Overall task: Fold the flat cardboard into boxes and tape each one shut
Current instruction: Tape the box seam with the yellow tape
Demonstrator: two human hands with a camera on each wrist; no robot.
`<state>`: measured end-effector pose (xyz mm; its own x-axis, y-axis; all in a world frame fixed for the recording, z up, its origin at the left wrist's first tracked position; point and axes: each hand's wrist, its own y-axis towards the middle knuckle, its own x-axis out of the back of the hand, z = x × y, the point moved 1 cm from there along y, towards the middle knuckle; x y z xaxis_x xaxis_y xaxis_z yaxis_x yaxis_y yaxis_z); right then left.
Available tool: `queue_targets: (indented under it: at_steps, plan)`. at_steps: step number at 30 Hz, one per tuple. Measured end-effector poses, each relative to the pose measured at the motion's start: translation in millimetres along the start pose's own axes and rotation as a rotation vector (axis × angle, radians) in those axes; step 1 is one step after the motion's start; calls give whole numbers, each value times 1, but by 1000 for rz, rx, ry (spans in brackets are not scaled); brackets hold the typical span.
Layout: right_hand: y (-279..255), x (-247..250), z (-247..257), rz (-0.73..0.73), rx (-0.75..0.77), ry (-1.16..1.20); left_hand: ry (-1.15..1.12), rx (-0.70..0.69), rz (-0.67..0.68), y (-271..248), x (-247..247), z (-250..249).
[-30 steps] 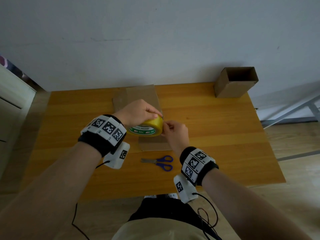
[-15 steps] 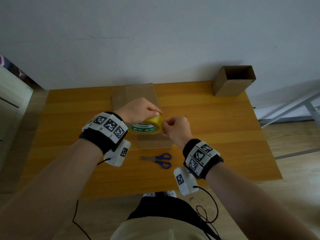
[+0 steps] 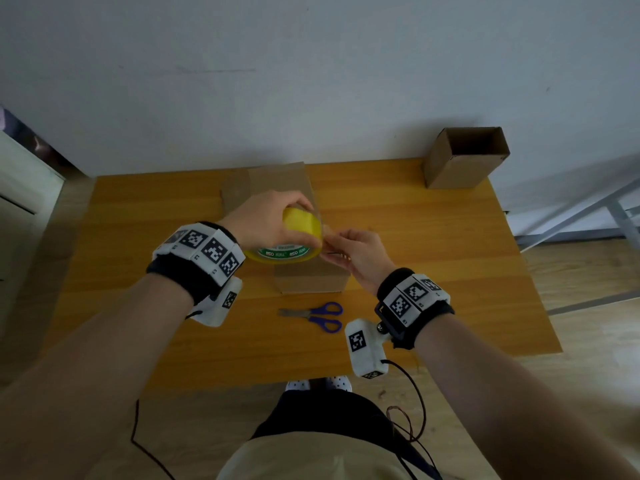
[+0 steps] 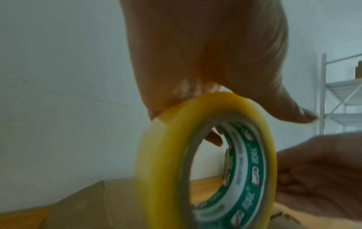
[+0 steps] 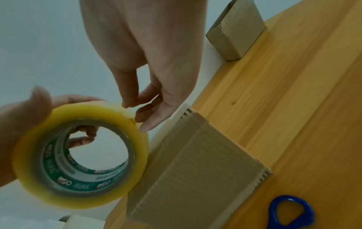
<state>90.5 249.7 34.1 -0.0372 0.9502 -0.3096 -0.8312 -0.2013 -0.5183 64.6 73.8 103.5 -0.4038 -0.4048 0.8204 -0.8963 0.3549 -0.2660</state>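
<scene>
My left hand (image 3: 266, 223) grips a yellow tape roll (image 3: 291, 237) from above, a little above the table. In the left wrist view the tape roll (image 4: 205, 162) stands on edge under my left hand (image 4: 205, 54). My right hand (image 3: 349, 252) is at the roll's right rim. Its thumb and forefinger pinch at the tape end on the tape roll (image 5: 78, 155), as my right hand (image 5: 141, 100) shows in the right wrist view. Flat cardboard (image 3: 311, 282) lies on the table under both hands, partly hidden by them.
Blue-handled scissors (image 3: 311, 315) lie on the wooden table (image 3: 433, 271) just in front of the cardboard. An open folded box (image 3: 464, 157) stands at the back right corner against the wall. A white shelf frame (image 3: 588, 209) is to the right of the table.
My left hand has turned the roll so more of its yellow outer band faces up. My right fingers stay at its right rim, shifted slightly right.
</scene>
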Motion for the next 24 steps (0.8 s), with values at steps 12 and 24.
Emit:
queue_targets:
  at_steps: [12, 24]
  plan:
    - [11, 12, -17, -152, 19, -90, -382, 438, -413, -14, -77, 37]
    - [8, 19, -12, -145, -7, -31, -832, 532, -559, -5, -88, 33]
